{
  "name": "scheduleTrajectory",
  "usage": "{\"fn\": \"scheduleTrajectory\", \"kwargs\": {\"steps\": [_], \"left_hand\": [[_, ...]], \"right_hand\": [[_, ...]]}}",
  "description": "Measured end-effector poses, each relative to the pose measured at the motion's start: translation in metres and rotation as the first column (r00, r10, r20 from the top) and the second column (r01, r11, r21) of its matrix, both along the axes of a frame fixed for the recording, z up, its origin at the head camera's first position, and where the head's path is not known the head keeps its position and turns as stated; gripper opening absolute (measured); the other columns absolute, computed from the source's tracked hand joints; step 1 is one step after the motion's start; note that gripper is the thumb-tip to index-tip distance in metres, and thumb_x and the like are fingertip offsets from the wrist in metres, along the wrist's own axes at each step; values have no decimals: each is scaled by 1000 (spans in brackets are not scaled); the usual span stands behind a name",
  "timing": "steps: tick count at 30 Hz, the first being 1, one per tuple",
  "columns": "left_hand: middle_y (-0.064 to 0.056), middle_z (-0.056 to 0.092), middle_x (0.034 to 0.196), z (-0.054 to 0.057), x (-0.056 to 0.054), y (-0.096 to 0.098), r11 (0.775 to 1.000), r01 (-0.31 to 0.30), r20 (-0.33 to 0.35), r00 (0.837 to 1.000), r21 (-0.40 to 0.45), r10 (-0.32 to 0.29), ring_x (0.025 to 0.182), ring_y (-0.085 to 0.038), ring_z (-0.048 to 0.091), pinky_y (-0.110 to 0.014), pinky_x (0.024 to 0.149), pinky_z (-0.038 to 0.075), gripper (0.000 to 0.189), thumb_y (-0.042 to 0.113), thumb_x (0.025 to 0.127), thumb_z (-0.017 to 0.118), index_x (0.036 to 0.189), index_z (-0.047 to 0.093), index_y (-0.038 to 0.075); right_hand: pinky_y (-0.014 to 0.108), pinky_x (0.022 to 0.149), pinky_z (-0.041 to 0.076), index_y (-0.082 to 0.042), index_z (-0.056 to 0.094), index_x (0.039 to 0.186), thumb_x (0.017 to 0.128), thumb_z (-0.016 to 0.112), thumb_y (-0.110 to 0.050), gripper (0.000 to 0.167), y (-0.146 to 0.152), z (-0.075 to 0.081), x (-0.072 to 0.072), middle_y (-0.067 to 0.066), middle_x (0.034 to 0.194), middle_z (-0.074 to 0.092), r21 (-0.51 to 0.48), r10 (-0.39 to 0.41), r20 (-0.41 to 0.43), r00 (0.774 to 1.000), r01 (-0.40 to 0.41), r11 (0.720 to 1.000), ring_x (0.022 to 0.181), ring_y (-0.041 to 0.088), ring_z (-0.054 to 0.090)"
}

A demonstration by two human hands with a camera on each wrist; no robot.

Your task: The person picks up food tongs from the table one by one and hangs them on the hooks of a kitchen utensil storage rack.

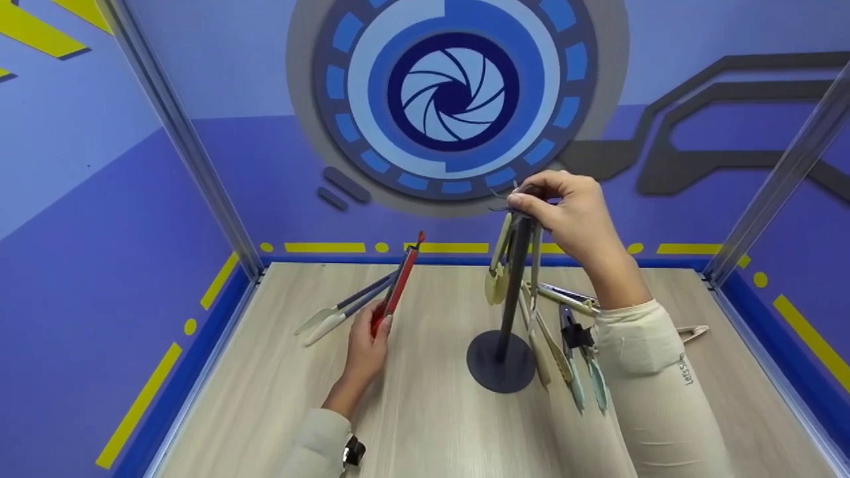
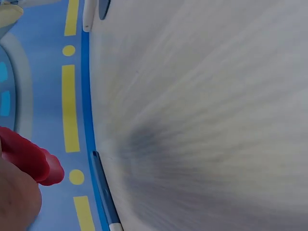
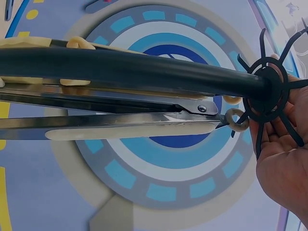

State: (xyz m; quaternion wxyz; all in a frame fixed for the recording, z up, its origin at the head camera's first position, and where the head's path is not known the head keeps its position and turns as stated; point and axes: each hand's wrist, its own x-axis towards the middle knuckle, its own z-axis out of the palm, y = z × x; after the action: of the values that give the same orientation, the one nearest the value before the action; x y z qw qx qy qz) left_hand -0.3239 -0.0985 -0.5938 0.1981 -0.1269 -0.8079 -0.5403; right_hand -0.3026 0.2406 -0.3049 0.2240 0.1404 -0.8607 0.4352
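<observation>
My left hand grips red tongs low on their handles, with the pull ring pointing up. In the left wrist view, only the red end of the tongs shows. At the right, my right hand pinches the hooked top of a dark stand, its thumb and fingers around the top piece. Curved hooks spread from that top in the right wrist view. Cream-handled tongs hang from one hook by a ring. Yellowish tongs hang at the stand's left side.
Blue-handled tongs with pale tips lie at the left. Right of the round base are teal-tipped tongs, pale tongs and more tongs near the right sleeve. Tan tongs stick out behind it. Blue panels enclose the table.
</observation>
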Motion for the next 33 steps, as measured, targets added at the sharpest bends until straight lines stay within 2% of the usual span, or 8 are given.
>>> {"fn": "scheduleTrajectory", "kwargs": {"steps": [7,12,15,22,27,33], "left_hand": [[-12,65,125,23,8,12,992,74,71,994,101,-81,108,-18,58,-27,92,51,36,14,108,62,144,60,8],[-11,62,117,39,15,22,981,133,72,987,140,-144,100,-18,58,-24,81,51,36,14,110,58,146,57,8],[-9,61,117,47,20,28,976,163,82,981,144,-175,100,-19,58,-24,80,51,37,17,112,56,149,55,11],[-8,61,121,55,25,39,974,194,78,976,113,-203,103,-20,57,-25,83,50,41,21,113,54,153,52,13],[-9,61,119,60,26,44,967,215,53,973,139,-224,98,-17,57,-23,79,51,42,20,113,54,154,51,12],[-10,59,117,74,27,52,955,251,19,966,159,-257,95,-15,57,-22,76,50,42,19,113,53,155,50,11]], "right_hand": [[17,70,54,-13,81,106,97,80,-36,25,0,-1,0,4,100,73,-4,-9,-5,1000,9,1000,88,12,66],[17,71,55,-13,81,105,97,80,-36,24,0,-1,0,3,100,73,-6,-7,0,1000,7,1000,88,13,67],[17,71,55,-13,81,106,98,79,-36,24,0,0,0,3,101,73,-5,-9,2,1000,9,1000,88,14,66],[17,71,56,-13,81,106,98,79,-35,23,-1,-1,0,4,101,72,-15,-9,7,1000,9,1000,88,14,66],[17,70,55,-12,81,105,97,80,-35,24,0,-1,-1,3,99,72,-16,-2,-5,1000,2,1000,87,13,67],[17,71,56,-12,81,105,98,79,-35,24,-1,-1,0,4,100,73,-19,0,-6,1000,0,1000,88,14,67]]}}
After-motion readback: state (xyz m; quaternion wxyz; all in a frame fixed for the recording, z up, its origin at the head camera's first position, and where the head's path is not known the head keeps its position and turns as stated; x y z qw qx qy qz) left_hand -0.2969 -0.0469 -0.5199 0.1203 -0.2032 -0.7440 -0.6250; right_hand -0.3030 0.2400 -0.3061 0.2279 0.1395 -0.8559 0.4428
